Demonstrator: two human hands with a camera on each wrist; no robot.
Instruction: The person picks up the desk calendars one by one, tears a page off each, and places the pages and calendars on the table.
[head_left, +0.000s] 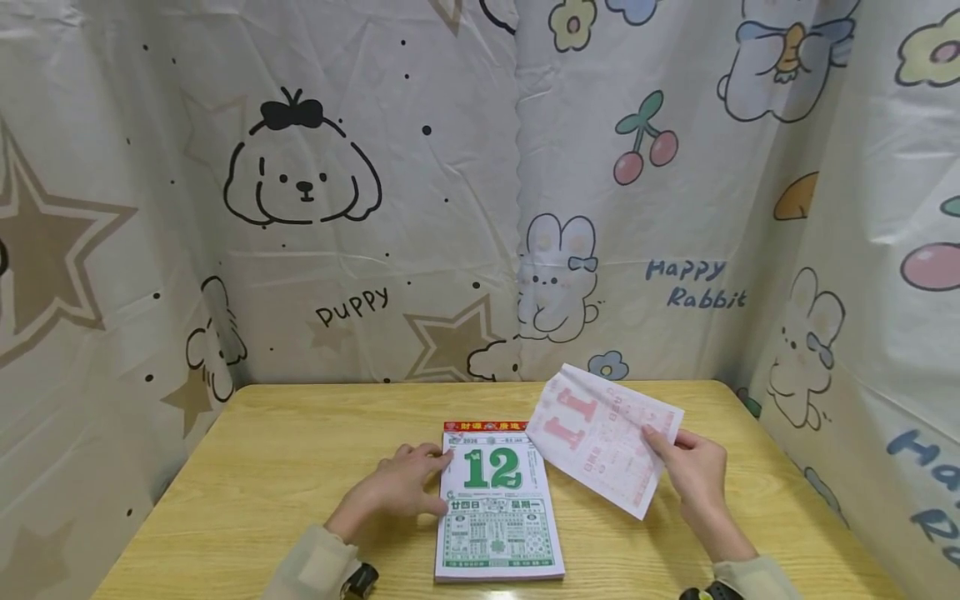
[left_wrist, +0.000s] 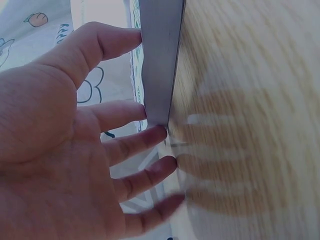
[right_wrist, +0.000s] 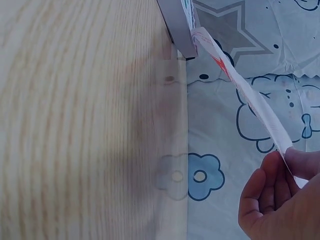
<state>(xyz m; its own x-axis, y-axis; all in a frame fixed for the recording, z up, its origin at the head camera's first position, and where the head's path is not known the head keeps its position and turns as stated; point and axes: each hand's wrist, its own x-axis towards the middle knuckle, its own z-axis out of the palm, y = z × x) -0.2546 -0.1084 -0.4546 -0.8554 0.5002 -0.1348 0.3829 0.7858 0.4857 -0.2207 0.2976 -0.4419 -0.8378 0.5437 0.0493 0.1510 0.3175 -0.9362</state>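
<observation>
A thick tear-off calendar (head_left: 498, 508) lies on the table, its top page showing a green 12 under a red header strip. Against its left side rests my left hand (head_left: 401, 483), fingers spread. In the left wrist view, the thumb and index fingertips of that hand (left_wrist: 65, 125) are right at the side of the page block (left_wrist: 161, 60). My right hand (head_left: 697, 471) pinches a thin calendar sheet (head_left: 600, 437) between thumb and fingers. The sheet tilts up with its red 11 showing reversed, and its left corner overlaps the calendar's top right corner.
The calendar stands near the front of a light wooden table (head_left: 315, 442). A printed cloth curtain (head_left: 450, 208) hangs along the back and both sides. Dark bands circle both wrists, the left one (head_left: 358, 581) showing below the sleeve.
</observation>
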